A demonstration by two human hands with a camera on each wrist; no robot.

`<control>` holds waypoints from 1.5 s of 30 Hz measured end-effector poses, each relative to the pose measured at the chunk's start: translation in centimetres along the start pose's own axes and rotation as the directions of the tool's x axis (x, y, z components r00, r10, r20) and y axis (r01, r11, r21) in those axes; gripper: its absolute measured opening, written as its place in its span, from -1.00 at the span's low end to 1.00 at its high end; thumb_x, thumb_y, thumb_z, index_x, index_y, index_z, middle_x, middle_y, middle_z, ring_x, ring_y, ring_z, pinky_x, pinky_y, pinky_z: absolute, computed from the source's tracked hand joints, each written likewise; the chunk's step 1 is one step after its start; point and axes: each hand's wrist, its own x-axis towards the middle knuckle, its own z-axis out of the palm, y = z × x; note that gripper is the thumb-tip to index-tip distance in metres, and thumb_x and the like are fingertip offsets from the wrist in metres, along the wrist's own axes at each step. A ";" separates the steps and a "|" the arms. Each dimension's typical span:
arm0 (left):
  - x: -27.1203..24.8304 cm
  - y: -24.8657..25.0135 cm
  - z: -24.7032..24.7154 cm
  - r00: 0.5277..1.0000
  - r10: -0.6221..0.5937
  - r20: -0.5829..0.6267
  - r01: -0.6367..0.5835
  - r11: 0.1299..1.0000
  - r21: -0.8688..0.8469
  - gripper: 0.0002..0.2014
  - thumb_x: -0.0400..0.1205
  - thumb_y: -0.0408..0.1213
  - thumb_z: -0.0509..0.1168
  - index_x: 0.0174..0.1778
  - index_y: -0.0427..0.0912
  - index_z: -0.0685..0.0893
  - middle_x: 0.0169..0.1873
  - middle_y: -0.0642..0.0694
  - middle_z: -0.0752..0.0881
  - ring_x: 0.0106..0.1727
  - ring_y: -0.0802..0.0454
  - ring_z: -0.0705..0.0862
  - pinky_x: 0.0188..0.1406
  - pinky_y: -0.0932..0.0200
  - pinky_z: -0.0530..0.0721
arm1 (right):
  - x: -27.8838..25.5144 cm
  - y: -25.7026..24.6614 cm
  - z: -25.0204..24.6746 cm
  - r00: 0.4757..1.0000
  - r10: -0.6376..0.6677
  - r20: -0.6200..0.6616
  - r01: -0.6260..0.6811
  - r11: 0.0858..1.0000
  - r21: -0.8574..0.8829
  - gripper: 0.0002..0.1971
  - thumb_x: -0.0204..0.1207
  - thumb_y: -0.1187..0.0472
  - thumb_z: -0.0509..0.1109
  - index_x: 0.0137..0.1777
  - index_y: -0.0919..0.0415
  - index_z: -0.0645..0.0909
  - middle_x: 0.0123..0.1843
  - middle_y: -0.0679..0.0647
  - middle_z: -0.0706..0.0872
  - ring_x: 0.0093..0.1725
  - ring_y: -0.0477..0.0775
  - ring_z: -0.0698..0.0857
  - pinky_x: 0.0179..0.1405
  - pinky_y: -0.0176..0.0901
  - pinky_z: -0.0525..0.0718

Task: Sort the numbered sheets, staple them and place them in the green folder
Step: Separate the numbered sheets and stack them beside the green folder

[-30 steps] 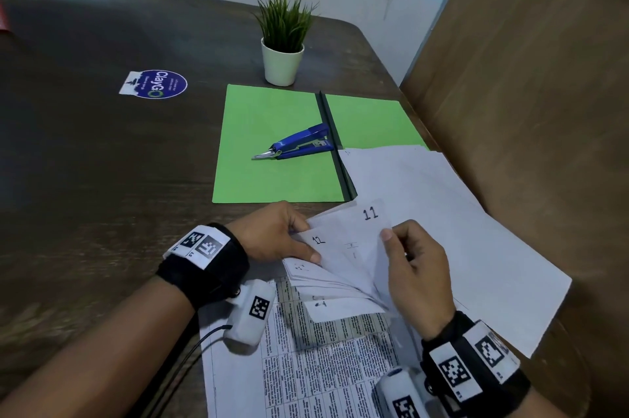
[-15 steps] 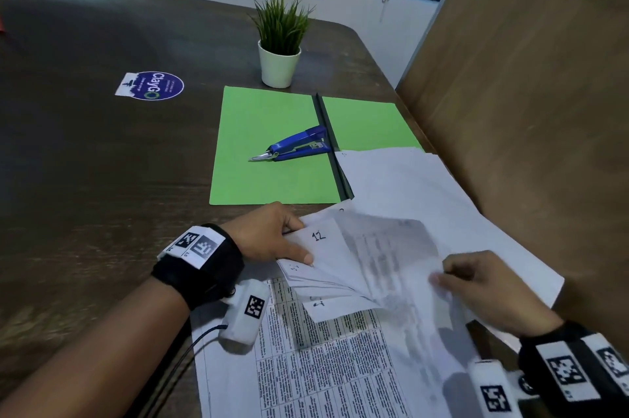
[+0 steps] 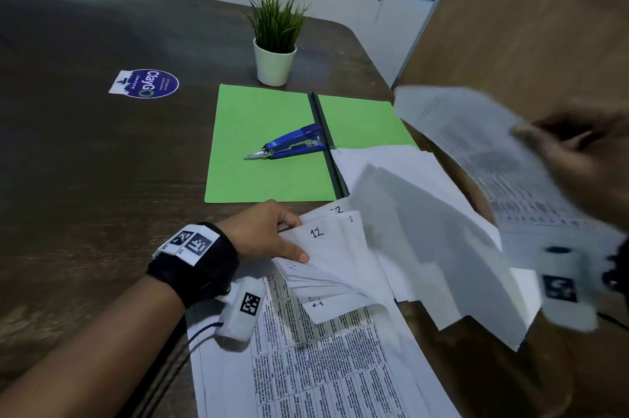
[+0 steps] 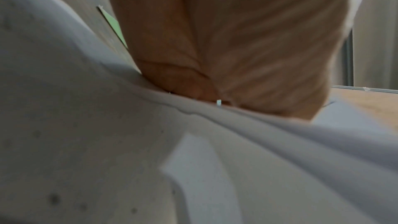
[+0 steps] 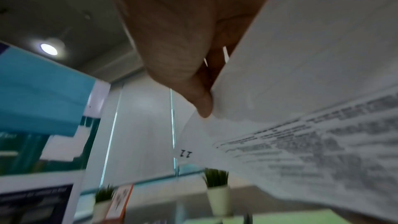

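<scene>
Right hand [image 3: 575, 158] up at the far right, above the table edge, thumb and fingers pinched on one printed sheet [image 3: 483, 152]; handwritten 11 visible on that sheet's corner [image 5: 186, 153] in the right wrist view. Sheet blurred, hanging slack from the pinch, its long axis slanting from far-left down toward near-right.

Left hand [image 3: 262, 237] low at the near centre, thumb on top and fingers underneath a fanned stack of numbered sheets [image 3: 326, 261], a page marked 12 [image 3: 317, 232] uppermost. Grip closed on the stack's left edge, corners splayed out to the right.

Key relation: held sheet lies right of and above the fan, well apart from it, so any insertion probably travels leftward and down toward the left hand, which sits nearer the stack. Alternative drop spot, the loose white sheets [image 3: 408, 179] between the two hands, closer to the right hand.

Green folder [image 3: 269, 145] open flat, far of the left hand, spine running near to far. Blue stapler [image 3: 292, 145] lying on its left leaf, untouched. Sorting likely unfinished; stapling not yet begun.

Potted plant [image 3: 275, 43] beyond the folder.
</scene>
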 end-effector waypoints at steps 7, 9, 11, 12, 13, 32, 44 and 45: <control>0.1 -0.1 0.0 1.000 0.008 0.027 -0.008 1.000 -0.004 -0.88 0.46 -0.19 0.64 -0.14 0.02 0.87 -0.16 0.10 0.89 -0.07 0.07 0.86 0.09 0.09 0.79 | -4.5 -1.3 12.6 0.923 0.014 0.385 0.073 0.975 -0.210 -0.78 0.52 0.04 0.48 -0.31 0.11 0.72 -0.34 0.07 0.79 -0.27 0.29 0.73 -0.35 -0.03 0.62; 0.2 -0.2 0.0 1.000 0.007 0.031 -0.006 1.000 -0.006 -0.88 0.47 -0.16 0.64 -0.12 0.04 0.87 -0.14 0.11 0.89 -0.02 0.07 0.86 0.17 0.04 0.78 | -5.6 -0.2 15.3 0.879 0.035 0.476 0.092 0.966 -0.240 -0.75 0.58 0.00 0.43 -0.28 0.10 0.71 -0.30 0.06 0.79 -0.21 0.26 0.73 -0.35 -0.10 0.51; 0.2 -0.3 0.0 0.999 0.010 0.030 -0.010 1.000 -0.006 -0.89 0.48 -0.15 0.63 -0.12 0.05 0.88 -0.13 0.12 0.89 -0.01 0.07 0.86 0.20 0.01 0.78 | -6.1 0.2 16.7 0.814 0.085 0.574 0.077 0.965 -0.252 -0.75 0.65 -0.01 0.34 -0.17 0.06 0.74 -0.19 0.04 0.81 -0.11 0.21 0.75 -0.28 -0.11 0.52; 0.3 -0.4 0.0 1.000 0.009 0.028 -0.009 1.000 -0.008 -0.92 0.50 -0.14 0.62 -0.14 0.08 0.87 -0.13 0.13 0.89 -0.02 0.07 0.86 0.19 0.01 0.78 | -6.2 0.2 16.9 0.771 0.117 0.626 0.048 0.970 -0.240 -0.76 0.68 -0.01 0.29 -0.04 0.03 0.76 -0.09 0.02 0.83 -0.02 0.18 0.76 -0.19 -0.10 0.58; 0.3 -0.4 0.0 1.000 0.010 0.024 -0.009 1.000 -0.008 -0.95 0.52 -0.13 0.60 -0.17 0.12 0.87 -0.14 0.13 0.89 -0.03 0.08 0.86 0.17 0.01 0.79 | -6.3 0.0 16.8 0.745 0.117 0.656 0.029 0.978 -0.207 -0.75 0.70 -0.01 0.25 0.12 0.00 0.75 0.04 -0.02 0.83 0.08 0.15 0.76 -0.08 -0.08 0.62; 0.7 -0.3 1.0 0.988 0.048 -0.143 -0.043 0.998 0.041 -0.77 0.35 -0.17 0.71 -0.51 0.08 0.79 -0.31 0.04 0.85 -0.17 -0.04 0.83 -0.03 -0.07 0.79 | -11.3 -6.0 18.2 0.900 0.190 0.393 -0.351 0.849 0.395 -0.82 0.31 0.12 0.72 -0.29 -0.03 0.74 -0.31 -0.15 0.73 -0.30 -0.11 0.68 -0.19 -0.18 0.71; 0.5 0.0 0.8 0.993 -0.006 -0.121 0.008 1.000 0.018 -0.71 0.34 -0.13 0.71 -0.27 -0.26 0.84 -0.24 -0.16 0.87 -0.17 -0.19 0.84 -0.07 -0.21 0.80 | -12.0 -6.1 18.3 0.897 0.173 0.407 -0.343 0.853 0.392 -0.83 0.39 0.15 0.64 -0.31 -0.03 0.70 -0.35 -0.16 0.72 -0.34 -0.13 0.66 -0.26 -0.23 0.65; 0.5 0.0 0.8 0.993 -0.010 -0.121 0.012 1.000 0.015 -0.70 0.34 -0.13 0.71 -0.27 -0.27 0.84 -0.24 -0.16 0.87 -0.21 -0.16 0.84 -0.08 -0.20 0.79 | -12.0 -6.1 18.4 0.910 0.164 0.380 -0.324 0.854 0.408 -0.79 0.41 0.17 0.64 -0.37 -0.02 0.69 -0.36 -0.16 0.70 -0.36 -0.12 0.65 -0.30 -0.24 0.62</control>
